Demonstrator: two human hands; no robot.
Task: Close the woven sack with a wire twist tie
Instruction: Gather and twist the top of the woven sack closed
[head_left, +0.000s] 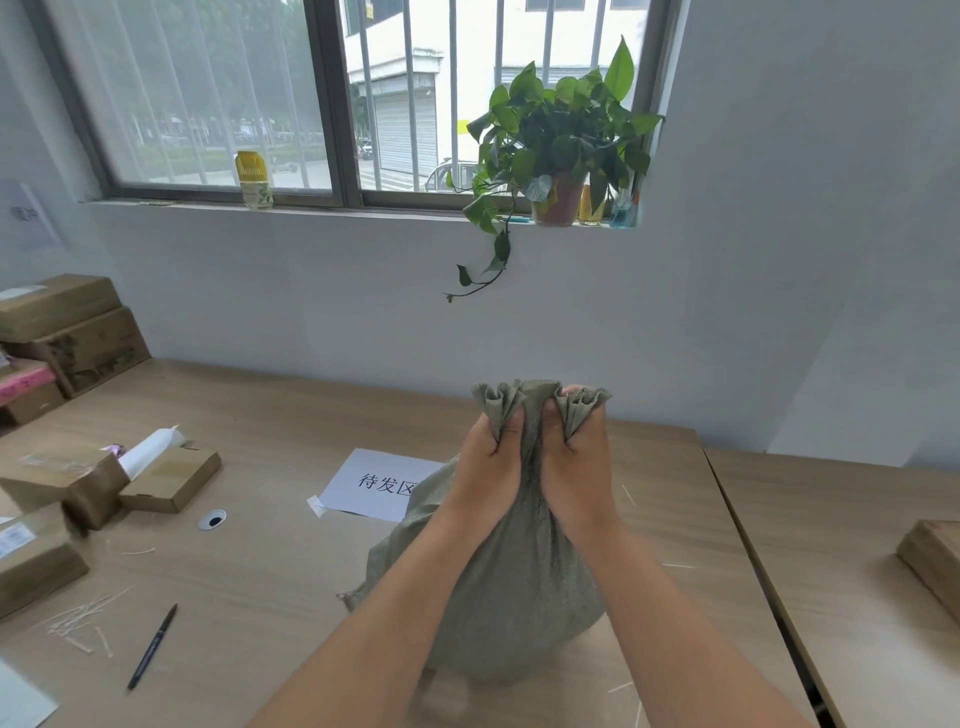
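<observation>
We bunch the woven sack (498, 571) mouth, both hands (488, 452) (576, 457) gripping gathered fabric | no tie on | wire ties (83, 618) lie left of sack, untouched.

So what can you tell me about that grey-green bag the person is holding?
The woven sack is dull grey-green, coarse plastic-looking weave, bulging and full. It stands upright on the wooden table, partly covering a printed paper sheet. Its mouth is gathered into two pleated bunches: the left hand grips one, the right hand the other. No tie is on it yet.
</observation>
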